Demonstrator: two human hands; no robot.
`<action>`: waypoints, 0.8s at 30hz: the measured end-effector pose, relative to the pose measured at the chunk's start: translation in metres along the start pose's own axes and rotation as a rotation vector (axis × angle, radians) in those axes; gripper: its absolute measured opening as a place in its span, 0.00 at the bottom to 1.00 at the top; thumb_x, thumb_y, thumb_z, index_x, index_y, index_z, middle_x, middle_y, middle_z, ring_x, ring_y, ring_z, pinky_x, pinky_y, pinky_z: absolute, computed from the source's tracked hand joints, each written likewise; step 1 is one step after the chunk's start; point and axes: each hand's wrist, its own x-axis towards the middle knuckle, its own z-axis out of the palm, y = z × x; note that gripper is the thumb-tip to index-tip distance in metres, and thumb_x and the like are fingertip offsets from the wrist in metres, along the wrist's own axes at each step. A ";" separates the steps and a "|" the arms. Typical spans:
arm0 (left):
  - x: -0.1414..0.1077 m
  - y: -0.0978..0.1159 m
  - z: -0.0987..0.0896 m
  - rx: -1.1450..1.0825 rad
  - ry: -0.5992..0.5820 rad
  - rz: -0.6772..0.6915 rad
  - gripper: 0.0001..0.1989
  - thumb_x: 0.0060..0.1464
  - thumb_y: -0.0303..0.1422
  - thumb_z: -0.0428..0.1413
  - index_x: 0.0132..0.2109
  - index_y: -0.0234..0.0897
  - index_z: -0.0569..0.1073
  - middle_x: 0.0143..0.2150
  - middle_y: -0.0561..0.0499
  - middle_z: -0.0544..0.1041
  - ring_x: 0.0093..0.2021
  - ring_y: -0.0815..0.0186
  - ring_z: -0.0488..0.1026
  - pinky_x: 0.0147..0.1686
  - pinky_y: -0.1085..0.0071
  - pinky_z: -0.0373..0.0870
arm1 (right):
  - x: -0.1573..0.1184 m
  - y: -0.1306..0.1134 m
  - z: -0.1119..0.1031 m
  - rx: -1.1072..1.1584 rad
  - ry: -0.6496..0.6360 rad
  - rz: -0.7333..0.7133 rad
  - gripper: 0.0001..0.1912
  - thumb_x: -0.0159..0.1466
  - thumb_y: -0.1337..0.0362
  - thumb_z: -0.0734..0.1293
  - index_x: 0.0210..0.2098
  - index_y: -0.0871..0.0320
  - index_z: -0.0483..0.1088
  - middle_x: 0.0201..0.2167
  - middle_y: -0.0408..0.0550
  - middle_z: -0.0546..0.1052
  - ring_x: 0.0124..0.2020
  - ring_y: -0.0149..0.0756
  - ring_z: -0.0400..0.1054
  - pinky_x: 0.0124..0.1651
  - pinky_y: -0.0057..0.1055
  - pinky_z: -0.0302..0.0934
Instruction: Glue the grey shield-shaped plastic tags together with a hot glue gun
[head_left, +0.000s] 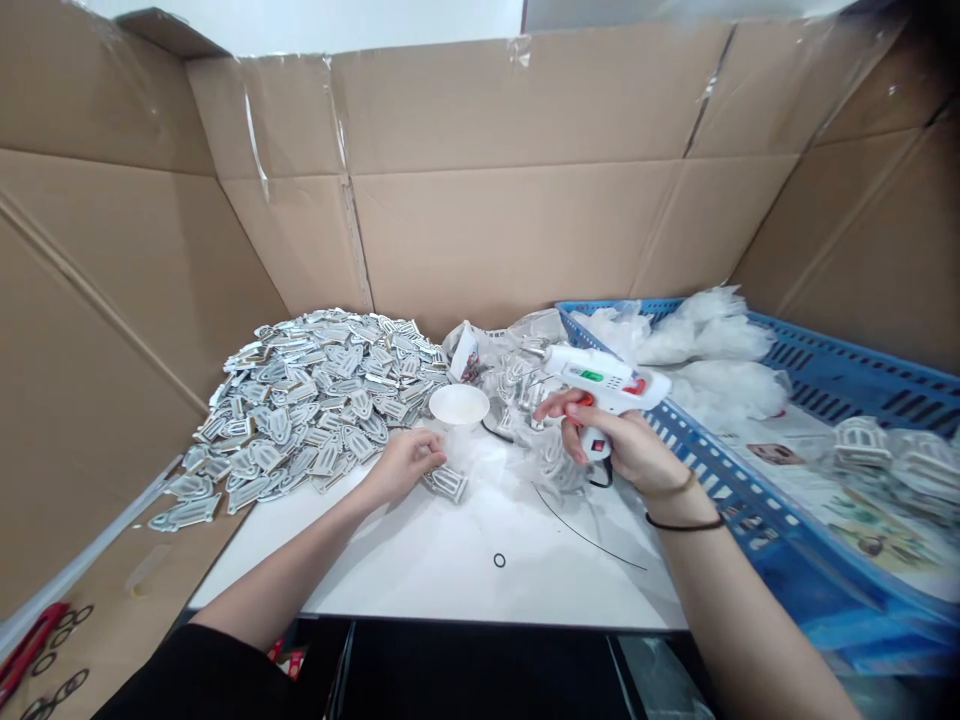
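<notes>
Left hand [411, 462] low over the middle of the white table [420, 570], fingers curled, thumb close to the forefinger. A small stack of grey pieces [448, 486] sits at the fingertips; whether it is pinched or only touched, I cannot tell.

Right hand [619, 435] toward the table's right edge, fingers wrapped round the handle of a glue gun [607, 380], one finger reaching out past the red trigger. The gun is off the tabletop, nozzle toward the left, above clear bags [551, 460] of pieces.

Main hazard, as I judge it — heat. If the gun is on, a drip or a dipped nozzle could mark or melt the thin plastic beneath. The left fingers work on the nozzle's side; a careless swing left and down could burn them.

Cord [602, 474] below the handle: if it snags in the bags, the gun could jerk off line.

White dish [459, 405] beyond the left hand, beside the large heap [315, 400] at the far left corner. A sleeve or wrist brushing that heap could start a slide toward the dish.

Black ring [499, 561] loose by the near edge — small, easily swept off by a forearm. Blue basket [750, 530] along the right edge; the right wrist could knock its rim if drawn back sharply.
</notes>
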 end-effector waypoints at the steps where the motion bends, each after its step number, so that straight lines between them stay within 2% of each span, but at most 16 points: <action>1: -0.001 0.003 0.000 0.049 0.034 0.061 0.11 0.58 0.38 0.59 0.30 0.37 0.75 0.49 0.43 0.80 0.51 0.55 0.76 0.55 0.57 0.69 | 0.000 0.004 0.000 -0.018 -0.008 0.010 0.17 0.61 0.46 0.71 0.30 0.54 0.77 0.20 0.45 0.76 0.16 0.32 0.62 0.23 0.33 0.60; 3: -0.002 0.010 -0.001 0.117 0.092 0.172 0.11 0.61 0.37 0.56 0.31 0.38 0.74 0.56 0.42 0.77 0.58 0.54 0.71 0.59 0.54 0.64 | -0.003 0.012 -0.001 -0.051 -0.028 0.036 0.17 0.62 0.47 0.70 0.29 0.54 0.77 0.15 0.44 0.72 0.18 0.35 0.63 0.25 0.34 0.60; 4: -0.002 0.014 0.000 0.142 0.113 0.222 0.12 0.64 0.37 0.54 0.32 0.38 0.73 0.54 0.42 0.77 0.57 0.55 0.71 0.59 0.55 0.64 | -0.005 0.016 -0.001 -0.060 -0.036 0.046 0.16 0.63 0.48 0.69 0.30 0.53 0.77 0.15 0.44 0.72 0.18 0.36 0.63 0.26 0.34 0.61; 8: -0.003 0.022 0.003 0.260 0.247 0.346 0.18 0.69 0.44 0.46 0.34 0.40 0.70 0.35 0.46 0.77 0.41 0.58 0.72 0.46 0.62 0.65 | -0.009 0.027 -0.005 -0.023 0.006 0.057 0.13 0.63 0.53 0.69 0.33 0.55 0.79 0.15 0.42 0.72 0.17 0.33 0.61 0.25 0.33 0.57; 11: -0.003 0.021 0.008 0.341 0.324 0.300 0.22 0.70 0.46 0.41 0.34 0.40 0.70 0.30 0.48 0.73 0.33 0.61 0.68 0.39 0.65 0.63 | -0.004 0.034 -0.006 0.083 0.087 0.022 0.12 0.61 0.55 0.69 0.29 0.56 0.77 0.18 0.43 0.74 0.19 0.33 0.64 0.28 0.32 0.60; 13: -0.004 0.018 0.011 0.390 0.287 0.223 0.22 0.71 0.45 0.40 0.35 0.40 0.69 0.28 0.50 0.70 0.29 0.62 0.67 0.34 0.67 0.61 | -0.002 0.038 -0.004 0.137 0.106 0.028 0.10 0.60 0.56 0.68 0.30 0.56 0.77 0.23 0.45 0.78 0.19 0.32 0.64 0.28 0.32 0.61; 15: -0.005 0.015 0.013 0.446 0.217 0.153 0.20 0.71 0.42 0.40 0.34 0.40 0.68 0.27 0.51 0.69 0.29 0.62 0.67 0.32 0.68 0.60 | -0.002 0.040 -0.001 0.164 0.104 0.072 0.12 0.59 0.58 0.68 0.39 0.55 0.79 0.28 0.45 0.80 0.16 0.29 0.59 0.25 0.32 0.57; 17: -0.005 0.014 0.015 0.487 0.149 0.147 0.18 0.70 0.39 0.41 0.34 0.39 0.68 0.31 0.49 0.72 0.33 0.61 0.69 0.35 0.67 0.62 | -0.002 0.039 0.002 0.169 0.094 0.108 0.17 0.58 0.58 0.69 0.45 0.56 0.78 0.25 0.43 0.78 0.15 0.29 0.56 0.23 0.32 0.53; 18: -0.006 0.014 0.016 0.494 0.129 0.168 0.17 0.70 0.38 0.42 0.35 0.39 0.69 0.35 0.47 0.74 0.37 0.59 0.71 0.38 0.65 0.65 | -0.003 0.039 0.004 0.166 0.086 0.114 0.18 0.58 0.58 0.69 0.45 0.57 0.78 0.21 0.42 0.76 0.16 0.29 0.55 0.23 0.32 0.52; 20: -0.007 0.016 0.017 0.472 0.136 0.234 0.14 0.69 0.37 0.45 0.40 0.38 0.72 0.45 0.43 0.76 0.47 0.56 0.72 0.48 0.60 0.67 | -0.004 0.040 0.006 0.157 0.055 0.113 0.14 0.57 0.57 0.69 0.39 0.58 0.78 0.15 0.40 0.69 0.16 0.30 0.55 0.23 0.31 0.52; 22: -0.007 0.021 0.019 0.407 0.186 0.309 0.12 0.68 0.37 0.48 0.49 0.37 0.73 0.54 0.40 0.75 0.56 0.54 0.70 0.57 0.55 0.66 | -0.004 0.044 0.006 0.136 -0.008 0.103 0.11 0.59 0.56 0.68 0.29 0.57 0.77 0.13 0.40 0.66 0.17 0.31 0.55 0.24 0.31 0.53; 24: -0.008 0.027 0.023 0.320 0.211 0.398 0.17 0.68 0.36 0.49 0.59 0.38 0.69 0.61 0.38 0.71 0.63 0.54 0.67 0.63 0.53 0.63 | -0.005 0.049 0.007 0.052 -0.046 0.050 0.17 0.61 0.55 0.68 0.19 0.55 0.72 0.13 0.43 0.66 0.17 0.32 0.58 0.24 0.33 0.56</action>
